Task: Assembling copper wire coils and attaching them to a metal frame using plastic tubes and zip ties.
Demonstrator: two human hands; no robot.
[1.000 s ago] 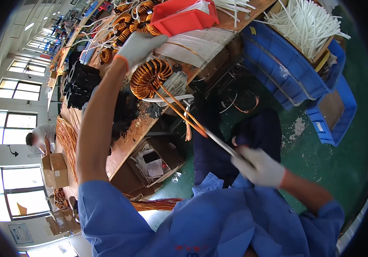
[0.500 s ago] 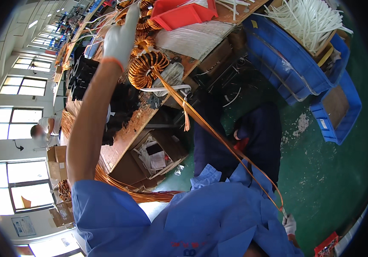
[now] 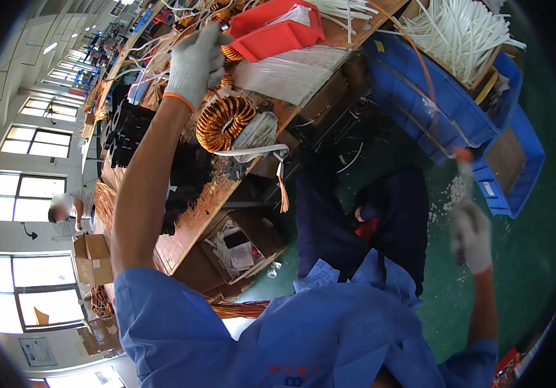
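Note:
A copper-wound ring coil (image 3: 225,124) lies on the bench edge, on crumpled clear plastic. Just above it, at the upper left, is my left hand (image 3: 197,61) in a white glove with an orange cuff. Its fingers are bent inward, and what they hold is hidden. Out to the right over the floor, my gloved right hand (image 3: 472,236) is closed round a slim tool (image 3: 464,184), smeared by motion, with an orange end. A copper wire (image 3: 417,55) arcs across the upper right; where it ends is too blurred to tell.
A red bin (image 3: 278,32) with white tubes stands on the bench (image 3: 216,184), near more coils and black parts (image 3: 129,126). Blue crates (image 3: 420,97) and white sleeves (image 3: 459,39) are at right. A cardboard box (image 3: 242,249) sits below. Another person (image 3: 74,204) is far left.
My right hand has swung up and forward from the lower right with the tool. The taut copper wire across my lap is gone from there. My left hand has drawn back and curled.

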